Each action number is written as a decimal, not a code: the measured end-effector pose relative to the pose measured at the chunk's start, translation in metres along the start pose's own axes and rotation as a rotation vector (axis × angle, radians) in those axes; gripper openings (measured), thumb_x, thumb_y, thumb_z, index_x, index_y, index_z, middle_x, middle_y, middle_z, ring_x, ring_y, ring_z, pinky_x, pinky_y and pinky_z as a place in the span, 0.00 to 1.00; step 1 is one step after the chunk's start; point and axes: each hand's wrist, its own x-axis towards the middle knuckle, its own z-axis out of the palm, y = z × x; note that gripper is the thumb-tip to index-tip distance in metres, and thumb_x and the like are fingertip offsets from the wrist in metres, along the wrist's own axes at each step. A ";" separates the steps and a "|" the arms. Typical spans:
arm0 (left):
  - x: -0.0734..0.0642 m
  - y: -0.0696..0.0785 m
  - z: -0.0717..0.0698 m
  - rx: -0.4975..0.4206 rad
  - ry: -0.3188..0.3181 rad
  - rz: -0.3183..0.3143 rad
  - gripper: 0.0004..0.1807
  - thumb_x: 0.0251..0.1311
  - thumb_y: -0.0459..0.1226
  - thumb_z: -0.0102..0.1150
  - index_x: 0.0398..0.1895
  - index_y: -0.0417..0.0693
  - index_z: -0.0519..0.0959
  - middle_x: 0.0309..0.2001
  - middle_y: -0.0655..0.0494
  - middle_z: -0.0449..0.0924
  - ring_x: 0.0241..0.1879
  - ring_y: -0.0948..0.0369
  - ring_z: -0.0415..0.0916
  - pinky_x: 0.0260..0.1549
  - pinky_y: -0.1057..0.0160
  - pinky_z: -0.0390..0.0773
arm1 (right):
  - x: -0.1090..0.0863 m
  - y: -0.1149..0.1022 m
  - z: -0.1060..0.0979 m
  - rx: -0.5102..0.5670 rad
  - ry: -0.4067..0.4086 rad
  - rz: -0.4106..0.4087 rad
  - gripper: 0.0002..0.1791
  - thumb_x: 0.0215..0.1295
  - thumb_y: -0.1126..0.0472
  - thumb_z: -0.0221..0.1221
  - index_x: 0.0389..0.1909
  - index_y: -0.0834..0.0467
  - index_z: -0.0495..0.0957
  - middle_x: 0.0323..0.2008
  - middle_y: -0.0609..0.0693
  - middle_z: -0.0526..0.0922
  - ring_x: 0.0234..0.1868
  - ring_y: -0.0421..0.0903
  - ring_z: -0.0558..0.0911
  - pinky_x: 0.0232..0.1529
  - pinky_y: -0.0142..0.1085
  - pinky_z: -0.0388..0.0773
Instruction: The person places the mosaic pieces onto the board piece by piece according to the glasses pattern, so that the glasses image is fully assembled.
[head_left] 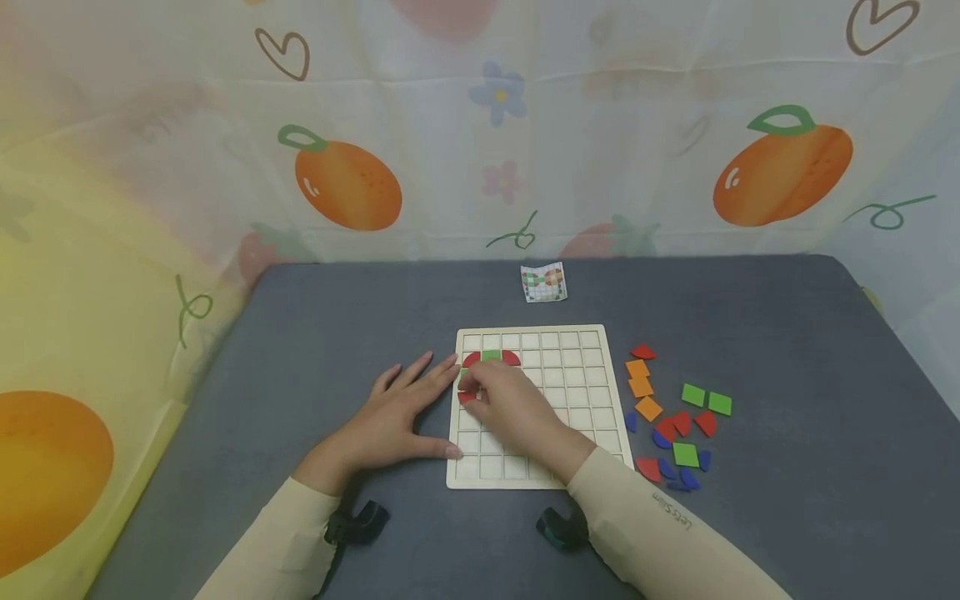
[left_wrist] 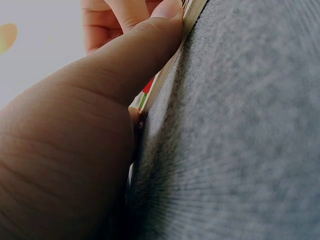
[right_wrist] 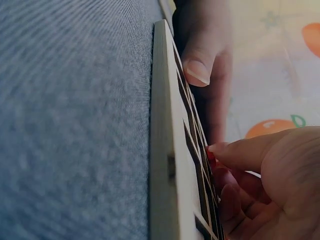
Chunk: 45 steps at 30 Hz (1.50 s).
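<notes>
A pale wooden grid board (head_left: 525,479) lies on the dark grey table. My left hand (head_left: 397,412) rests spread at its left edge, fingertips by the upper left corner and thumb on the lower left rim. Over the left columns, my right hand (head_left: 517,408) pinches a red quarter-circle piece (right_wrist: 211,157) at the third row, its thumb tip on the piece. In the top rows sit a green square (head_left: 491,355) between two red quarter-circles (head_left: 511,358). Part of another green piece (head_left: 464,374) shows below them, mostly hidden by my right fingers.
Right of the board lie loose orange squares (head_left: 641,387), green squares (head_left: 693,394), red pieces (head_left: 705,423) and blue pieces (head_left: 690,478). A small printed pattern card (head_left: 543,283) lies behind the board. A patterned cloth (head_left: 600,192) hangs beyond the table.
</notes>
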 end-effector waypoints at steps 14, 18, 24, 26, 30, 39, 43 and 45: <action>-0.001 0.001 -0.001 0.003 -0.008 -0.012 0.65 0.57 0.74 0.70 0.90 0.58 0.54 0.88 0.68 0.45 0.87 0.55 0.35 0.77 0.35 0.33 | 0.001 0.001 0.001 -0.039 0.036 -0.010 0.09 0.71 0.69 0.71 0.48 0.57 0.86 0.44 0.46 0.83 0.39 0.42 0.78 0.44 0.38 0.80; 0.000 0.000 0.000 0.010 -0.004 -0.012 0.65 0.57 0.75 0.69 0.91 0.58 0.53 0.88 0.69 0.45 0.87 0.55 0.35 0.77 0.35 0.34 | 0.002 0.003 0.001 -0.040 0.046 -0.019 0.09 0.71 0.69 0.72 0.47 0.57 0.85 0.45 0.46 0.83 0.39 0.43 0.79 0.45 0.39 0.80; 0.001 0.000 0.000 0.009 -0.008 -0.010 0.65 0.57 0.75 0.69 0.91 0.58 0.53 0.88 0.69 0.45 0.87 0.55 0.34 0.77 0.35 0.33 | 0.002 0.004 0.001 -0.031 0.042 -0.021 0.09 0.71 0.68 0.71 0.48 0.57 0.85 0.45 0.47 0.83 0.39 0.43 0.78 0.45 0.39 0.80; 0.001 0.000 0.000 0.009 -0.009 -0.009 0.65 0.57 0.75 0.69 0.91 0.58 0.53 0.88 0.69 0.45 0.87 0.55 0.35 0.77 0.34 0.33 | 0.002 0.005 0.000 -0.011 0.039 -0.013 0.09 0.71 0.66 0.71 0.49 0.57 0.85 0.46 0.46 0.83 0.39 0.42 0.78 0.44 0.38 0.80; 0.000 0.001 0.000 0.009 -0.007 -0.007 0.65 0.57 0.74 0.70 0.91 0.59 0.53 0.88 0.68 0.45 0.87 0.55 0.35 0.77 0.34 0.34 | -0.002 0.007 -0.005 0.106 0.042 0.012 0.11 0.75 0.59 0.70 0.53 0.55 0.86 0.47 0.44 0.84 0.38 0.41 0.80 0.43 0.40 0.81; 0.001 0.002 0.000 0.015 -0.003 -0.026 0.66 0.55 0.74 0.71 0.91 0.59 0.53 0.88 0.68 0.46 0.86 0.54 0.36 0.77 0.33 0.35 | -0.012 0.016 -0.030 0.400 0.037 0.111 0.19 0.84 0.45 0.59 0.61 0.53 0.84 0.44 0.48 0.87 0.42 0.47 0.85 0.46 0.46 0.81; 0.001 0.002 0.000 0.016 -0.002 -0.028 0.66 0.55 0.75 0.71 0.91 0.60 0.53 0.88 0.67 0.46 0.87 0.53 0.36 0.77 0.33 0.35 | -0.018 0.023 -0.041 0.471 0.049 0.108 0.22 0.87 0.44 0.55 0.63 0.58 0.81 0.49 0.53 0.86 0.47 0.51 0.85 0.50 0.50 0.82; 0.001 0.002 0.001 0.019 -0.003 -0.029 0.66 0.55 0.75 0.70 0.91 0.59 0.53 0.88 0.67 0.46 0.87 0.53 0.36 0.77 0.32 0.35 | -0.021 0.026 -0.046 0.488 0.052 0.111 0.23 0.88 0.44 0.53 0.62 0.60 0.80 0.50 0.55 0.85 0.49 0.53 0.84 0.51 0.52 0.82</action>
